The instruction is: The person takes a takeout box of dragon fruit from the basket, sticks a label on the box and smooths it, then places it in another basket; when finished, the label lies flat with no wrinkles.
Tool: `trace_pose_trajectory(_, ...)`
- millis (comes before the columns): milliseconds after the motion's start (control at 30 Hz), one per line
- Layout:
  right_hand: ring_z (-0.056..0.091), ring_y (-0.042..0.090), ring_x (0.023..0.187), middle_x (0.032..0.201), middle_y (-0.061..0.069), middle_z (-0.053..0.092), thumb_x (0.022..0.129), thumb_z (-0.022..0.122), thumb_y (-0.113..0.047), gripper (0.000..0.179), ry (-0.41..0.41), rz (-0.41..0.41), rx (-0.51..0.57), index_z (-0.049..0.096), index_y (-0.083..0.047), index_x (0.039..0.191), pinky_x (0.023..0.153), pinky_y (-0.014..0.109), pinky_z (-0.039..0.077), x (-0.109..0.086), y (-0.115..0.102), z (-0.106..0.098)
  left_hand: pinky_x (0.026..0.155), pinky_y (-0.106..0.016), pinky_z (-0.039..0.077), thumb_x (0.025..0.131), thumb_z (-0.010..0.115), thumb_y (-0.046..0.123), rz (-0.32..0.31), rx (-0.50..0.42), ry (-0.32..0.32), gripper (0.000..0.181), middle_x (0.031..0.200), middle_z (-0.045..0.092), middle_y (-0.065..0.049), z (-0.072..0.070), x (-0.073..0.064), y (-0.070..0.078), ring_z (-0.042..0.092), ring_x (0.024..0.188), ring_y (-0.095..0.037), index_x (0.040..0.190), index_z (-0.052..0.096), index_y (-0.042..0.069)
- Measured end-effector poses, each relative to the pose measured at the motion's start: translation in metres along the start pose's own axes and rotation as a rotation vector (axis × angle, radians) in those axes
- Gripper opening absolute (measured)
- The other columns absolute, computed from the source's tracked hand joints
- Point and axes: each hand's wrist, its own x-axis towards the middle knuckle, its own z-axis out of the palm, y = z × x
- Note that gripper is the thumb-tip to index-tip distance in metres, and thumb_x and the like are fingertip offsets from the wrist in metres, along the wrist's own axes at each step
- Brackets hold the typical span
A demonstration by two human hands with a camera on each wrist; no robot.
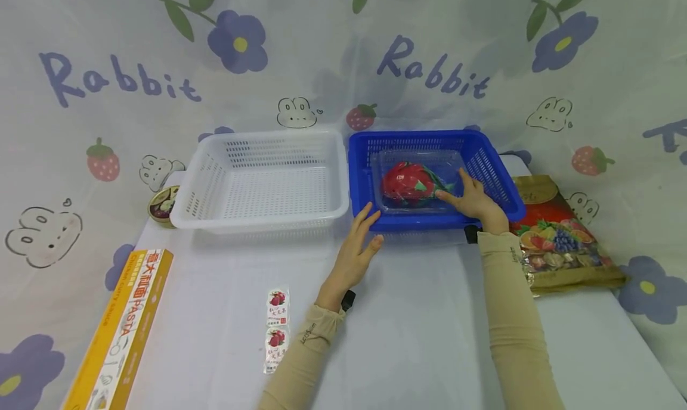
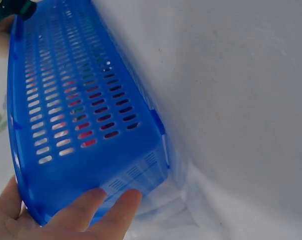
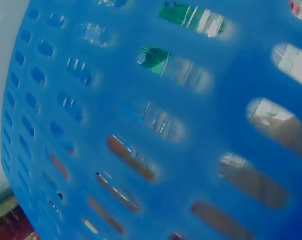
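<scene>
In the head view a clear plastic box (image 1: 424,156) with a red dragon fruit (image 1: 402,180) inside lies in the blue basket (image 1: 418,222). My right hand (image 1: 474,201) reaches over the basket's front right, its thumb and a finger spread at the box's right end; whether they press on it is hard to tell. My left hand (image 1: 354,258) is by the basket's front left corner with its fingers extended. In the left wrist view those fingers (image 2: 121,212) lie beside the blue wall. The right wrist view shows mostly the basket's slotted wall (image 3: 105,130).
A white basket (image 1: 263,222) stands left of the blue one. Dragon fruit stickers (image 1: 277,329) lie on the white table (image 1: 418,338). A pasta box (image 1: 120,332) and a round tin (image 1: 163,206) sit at left, a red and gold bag (image 1: 563,237) at right.
</scene>
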Motion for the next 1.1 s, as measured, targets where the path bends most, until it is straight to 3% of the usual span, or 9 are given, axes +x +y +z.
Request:
trace_pose_trajectory(133, -0.002, 0.061, 0.139, 0.153, 0.037, -0.017, 0.091, 0.036, -0.071, 0.106, 0.026, 0.062, 0.062, -0.031, -0.011, 0.148, 0.11, 0.072, 0.015, 0.0, -0.001, -0.002, 0.111, -0.063, 0.029, 0.091, 0.023, 0.074, 0.009, -0.016, 0.006, 0.087, 0.163, 0.018, -0.005, 0.0, 0.001, 0.002, 0.022, 0.149, -0.028, 0.15, 0.035, 0.011)
trace_pose_trajectory(267, 0.001, 0.059, 0.14, 0.152, 0.04, -0.014, 0.09, 0.03, -0.074, 0.112, 0.02, 0.145, 0.096, -0.032, 0.004, 0.143, 0.113, 0.067, 0.015, 0.001, -0.001, -0.004, 0.111, -0.062, 0.03, 0.092, 0.024, 0.073, 0.012, -0.022, 0.005, 0.086, 0.163, 0.019, -0.004, 0.001, 0.0, 0.002, 0.023, 0.148, -0.029, 0.149, 0.036, 0.01)
trace_pose_trajectory(500, 0.021, 0.056, 0.139, 0.152, 0.042, 0.008, 0.091, 0.029, -0.073, 0.111, 0.01, 0.194, 0.064, 0.0, 0.018, 0.146, 0.113, 0.062, 0.026, 0.005, 0.004, -0.009, 0.111, -0.06, 0.031, 0.095, 0.026, 0.07, 0.01, -0.01, -0.002, 0.081, 0.163, 0.019, 0.0, 0.002, 0.0, 0.001, 0.026, 0.148, -0.028, 0.15, 0.036, 0.011)
trace_pose_trajectory(633, 0.029, 0.054, 0.136, 0.151, 0.042, 0.014, 0.091, 0.032, -0.072, 0.11, -0.002, 0.199, 0.088, 0.004, 0.019, 0.146, 0.112, 0.059, 0.031, 0.008, 0.006, -0.011, 0.11, -0.059, 0.032, 0.096, 0.027, 0.068, 0.016, -0.004, -0.004, 0.078, 0.162, 0.02, -0.003, 0.002, 0.0, 0.0, 0.026, 0.147, -0.028, 0.15, 0.036, 0.012)
trace_pose_trajectory(733, 0.026, 0.052, 0.139, 0.153, 0.039, 0.011, 0.091, 0.036, -0.071, 0.11, -0.018, 0.193, 0.195, 0.0, 0.016, 0.147, 0.112, 0.057, 0.031, 0.008, 0.006, -0.013, 0.111, -0.059, 0.033, 0.096, 0.027, 0.067, 0.017, -0.005, -0.001, 0.077, 0.162, 0.02, -0.004, 0.001, 0.001, 0.0, 0.026, 0.147, -0.028, 0.15, 0.035, 0.012)
trace_pose_trajectory(833, 0.023, 0.049, 0.142, 0.157, 0.034, 0.004, 0.092, 0.042, -0.064, 0.106, -0.031, 0.177, 0.385, -0.005, 0.011, 0.15, 0.11, 0.054, 0.036, 0.007, 0.007, -0.014, 0.11, -0.059, 0.033, 0.097, 0.028, 0.066, 0.019, -0.008, 0.002, 0.077, 0.162, 0.02, -0.005, 0.001, 0.001, -0.001, 0.026, 0.148, -0.028, 0.15, 0.035, 0.011)
trace_pose_trajectory(967, 0.022, 0.044, 0.144, 0.16, 0.026, 0.0, 0.094, 0.05, -0.054, 0.102, -0.036, 0.154, 0.61, -0.011, 0.003, 0.152, 0.094, 0.041, 0.053, 0.006, 0.007, -0.014, 0.11, -0.06, 0.033, 0.096, 0.027, 0.067, 0.013, -0.012, 0.0, 0.078, 0.162, 0.02, -0.002, 0.0, 0.0, -0.002, 0.025, 0.148, -0.028, 0.149, 0.036, 0.011)
trace_pose_trajectory(1100, 0.019, 0.038, 0.146, 0.161, 0.02, -0.003, 0.095, 0.053, -0.047, 0.099, -0.05, 0.129, 0.738, -0.014, -0.003, 0.153, 0.08, 0.029, 0.058, 0.007, 0.007, -0.014, 0.11, -0.059, 0.032, 0.095, 0.026, 0.069, 0.01, -0.01, -0.001, 0.079, 0.162, 0.02, -0.002, -0.001, 0.0, -0.002, 0.025, 0.148, -0.028, 0.15, 0.036, 0.013)
